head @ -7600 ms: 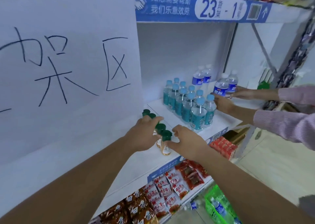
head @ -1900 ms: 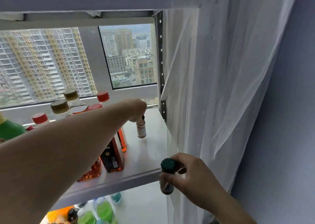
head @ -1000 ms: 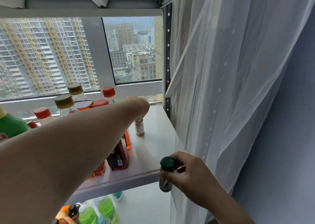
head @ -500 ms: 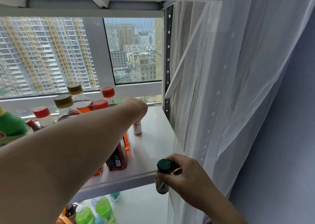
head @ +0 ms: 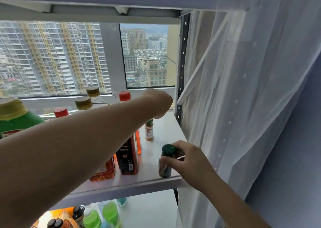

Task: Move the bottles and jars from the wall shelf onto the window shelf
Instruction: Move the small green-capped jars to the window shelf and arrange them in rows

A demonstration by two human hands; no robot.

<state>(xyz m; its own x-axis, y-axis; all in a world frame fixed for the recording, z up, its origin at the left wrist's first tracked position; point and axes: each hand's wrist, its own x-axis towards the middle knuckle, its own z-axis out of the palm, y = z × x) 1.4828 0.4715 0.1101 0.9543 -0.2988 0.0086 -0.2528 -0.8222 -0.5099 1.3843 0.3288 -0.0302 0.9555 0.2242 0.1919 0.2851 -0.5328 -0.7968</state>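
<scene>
Jar (head: pixel 149 131) on shelf (head: pixel 165 132), right of bottles (head: pixel 128 158)

A green-capped jar (head: pixel 167 151), small and dark-bodied, is upright at the front right corner of the white window shelf (head: pixel 166 131), with the right hand (head: pixel 189 160) pinching it from its 3 o'clock side. At its 11 o'clock, farther back, an orange-labelled jar (head: pixel 149 131) stands upright, its cap just under the left hand (head: pixel 157 102). At the green-capped jar's 9 o'clock stands a dark bottle (head: pixel 128 160).

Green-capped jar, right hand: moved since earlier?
Yes. The green-capped jar rose from across the shelf's front edge to just above it.
</scene>
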